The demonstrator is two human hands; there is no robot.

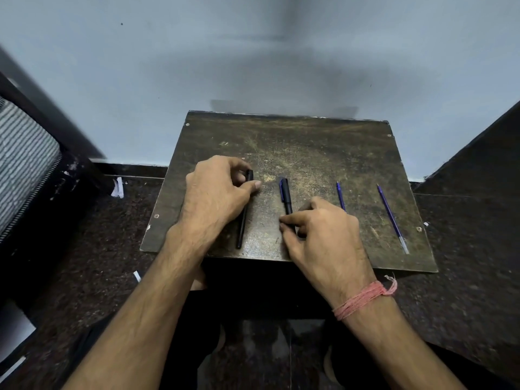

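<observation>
Lying under both hands, the worn dark board (309, 142) is the biggest thing here, and its scratched top looks hard and flat, so anything round can roll on it. The left hand (216, 190) curls its fingers round the far end of a black pen (242, 226), thumb laid alongside. The right hand (323, 232) pinches the near part of a second black pen (286, 195) between thumb and forefinger.

I judge the main risk to be a slip. Both holds sit at one end of a slim, smooth barrel, so a lift or a twist could let the free end swing or drop back onto the board. The right hand's knuckles also lie over the near end of a short blue refill (340, 195) just outside them, and a sideways move could knock it into a roll. A longer blue refill (391, 218) lies well outside the right hand and is less exposed.

The left hand's pen is matt black and thin, and its near end points towards the wrist. The pen between the two hands is stouter, with a blue clip at its far end. Whether either cap is loose cannot be told.
</observation>
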